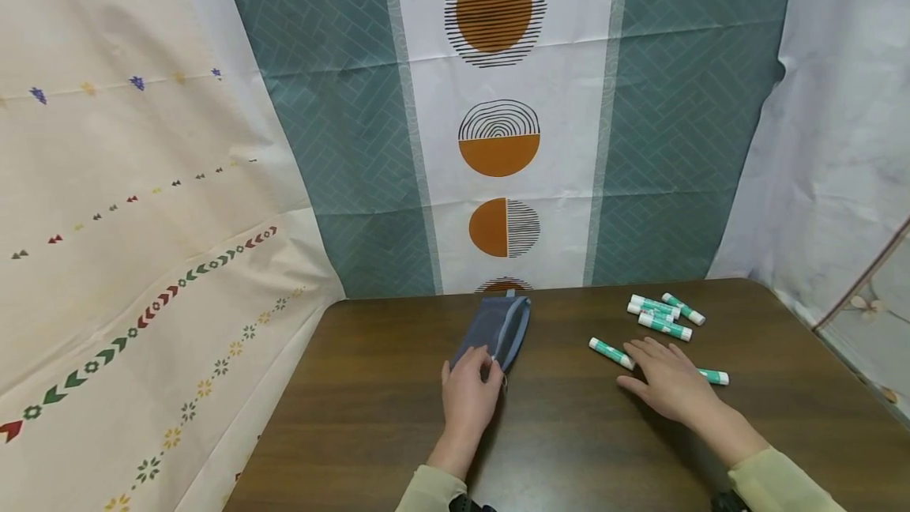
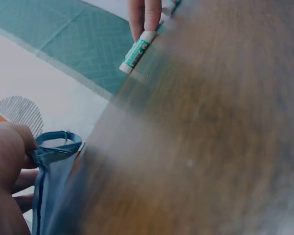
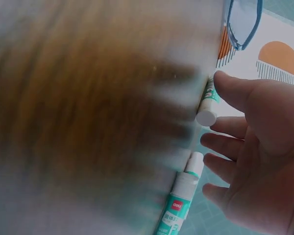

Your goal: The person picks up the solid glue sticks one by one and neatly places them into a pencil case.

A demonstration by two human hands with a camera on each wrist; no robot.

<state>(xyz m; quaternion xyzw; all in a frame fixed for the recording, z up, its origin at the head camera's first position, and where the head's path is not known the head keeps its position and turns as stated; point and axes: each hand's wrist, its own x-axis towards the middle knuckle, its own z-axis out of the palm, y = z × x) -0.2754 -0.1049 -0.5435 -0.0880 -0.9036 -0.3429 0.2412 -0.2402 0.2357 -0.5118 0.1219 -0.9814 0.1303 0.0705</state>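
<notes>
My left hand (image 1: pixel 471 395) pinches the near end of a blue zippered pencil case (image 1: pixel 490 326) that lies on the table. In the left wrist view, thumb and fingers hold the case's edge (image 2: pixel 38 196) beside a small fabric loop. Over to the right, my right hand (image 1: pixel 671 384) hovers low with fingers spread, palm down, among green-and-white glue sticks. One glue stick (image 1: pixel 611 353) is just beyond its thumb; another glue stick (image 1: pixel 714 377) is partly covered by the hand. The right wrist view shows a glue stick (image 3: pixel 208 104) by the thumb tip and a "deli" label on another (image 3: pixel 175 210).
Farther back on the right, several more glue sticks (image 1: pixel 664 327) lie in a loose cluster. The brown wooden table (image 1: pixel 370 417) ends at a patterned curtain (image 1: pixel 498 101). Cream cloth (image 1: pixel 142 259) hangs on the left and pale cloth (image 1: pixel 839 141) on the right.
</notes>
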